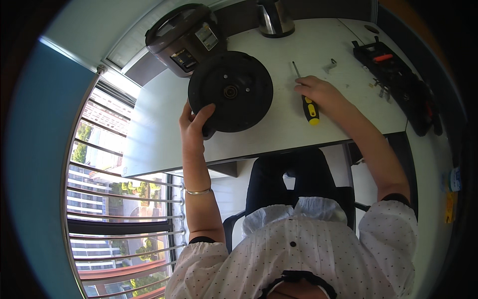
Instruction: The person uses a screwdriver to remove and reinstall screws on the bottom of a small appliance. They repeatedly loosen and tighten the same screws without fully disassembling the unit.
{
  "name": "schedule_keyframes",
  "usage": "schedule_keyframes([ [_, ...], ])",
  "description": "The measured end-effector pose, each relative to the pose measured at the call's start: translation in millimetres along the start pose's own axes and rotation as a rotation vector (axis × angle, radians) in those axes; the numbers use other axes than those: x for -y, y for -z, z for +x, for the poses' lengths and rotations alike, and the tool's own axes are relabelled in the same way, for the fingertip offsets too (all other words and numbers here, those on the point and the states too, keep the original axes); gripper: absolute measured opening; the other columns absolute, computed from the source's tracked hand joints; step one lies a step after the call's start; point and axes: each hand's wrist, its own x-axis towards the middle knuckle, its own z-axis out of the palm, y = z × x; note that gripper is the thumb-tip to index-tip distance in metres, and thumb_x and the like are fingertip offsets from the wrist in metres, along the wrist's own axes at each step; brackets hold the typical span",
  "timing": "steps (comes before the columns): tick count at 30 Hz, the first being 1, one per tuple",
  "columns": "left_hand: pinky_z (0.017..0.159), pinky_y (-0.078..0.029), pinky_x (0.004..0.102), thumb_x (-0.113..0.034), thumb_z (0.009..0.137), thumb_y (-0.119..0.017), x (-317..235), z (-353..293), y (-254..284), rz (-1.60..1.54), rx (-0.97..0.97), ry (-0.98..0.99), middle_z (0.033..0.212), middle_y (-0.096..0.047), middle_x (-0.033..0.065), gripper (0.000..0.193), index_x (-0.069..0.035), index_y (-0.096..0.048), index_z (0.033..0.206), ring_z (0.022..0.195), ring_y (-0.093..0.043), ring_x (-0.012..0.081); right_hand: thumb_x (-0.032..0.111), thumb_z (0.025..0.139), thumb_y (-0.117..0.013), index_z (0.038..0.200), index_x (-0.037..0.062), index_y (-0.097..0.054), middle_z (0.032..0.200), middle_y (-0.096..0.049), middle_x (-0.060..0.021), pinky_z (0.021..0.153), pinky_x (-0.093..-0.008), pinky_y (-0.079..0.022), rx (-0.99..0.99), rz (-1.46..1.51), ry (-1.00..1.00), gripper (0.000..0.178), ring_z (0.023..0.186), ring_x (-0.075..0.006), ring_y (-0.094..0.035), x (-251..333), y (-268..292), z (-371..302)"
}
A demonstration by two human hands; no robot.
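My left hand (197, 124) grips the lower left edge of a round black appliance part (254, 107), thumb on its face and fingers around the rim. The disc is tilted toward me, with a ringed hole at its centre and two small shiny spots nearby. To the right, my right hand (321, 93) is closed around a screwdriver (311, 110) with a black and yellow handle. Its thin shaft points away from me, toward the far side of the table, and its tip touches nothing I can make out.
Behind the disc stands a dark rice cooker (186, 40), with a steel kettle (275, 20) at the far edge. A small bent metal piece (330, 65) lies on the white table (279, 134). An open black tool case (398, 82) lies at right, small metal bits beside it. A barred window (124, 199) is at left.
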Motion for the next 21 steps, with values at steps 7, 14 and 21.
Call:
schedule_keyframes([
  [7,0.075,-0.051,0.0254,-0.010,0.072,-0.071,3,-4,-1,-0.006,-0.001,-0.010,0.095,-0.066,0.0150,0.059,0.006,-0.051,0.125,0.080,-0.065,0.0189,-0.005,0.074,-0.062,0.100,0.0021,-0.065,0.117,-0.060,-0.0158,0.089,-0.0345,-0.052,0.111,-0.100,0.042,0.027,0.110,-0.0281,-0.057,-7,-11,13],
  [14,0.070,-0.051,0.0236,-0.007,0.073,-0.071,6,-11,-7,-0.023,-0.009,-0.032,0.096,-0.066,0.0132,0.060,0.006,-0.049,0.128,0.077,-0.065,0.0166,0.001,0.078,-0.060,0.100,0.0024,-0.062,0.122,-0.057,-0.0164,0.092,-0.0363,-0.051,0.345,-0.153,-0.019,0.022,0.114,-0.0291,-0.056,-4,-8,28],
  [21,0.079,-0.048,0.0252,-0.012,0.073,-0.071,7,-10,-11,0.021,-0.025,-0.041,0.102,-0.064,0.0135,0.057,0.007,-0.051,0.124,0.088,-0.063,0.0180,0.002,0.079,-0.058,0.095,0.0018,-0.061,0.100,-0.060,-0.0127,0.081,-0.0365,-0.053,0.190,-0.096,0.031,0.016,0.101,-0.0271,-0.060,-20,-28,24],
])
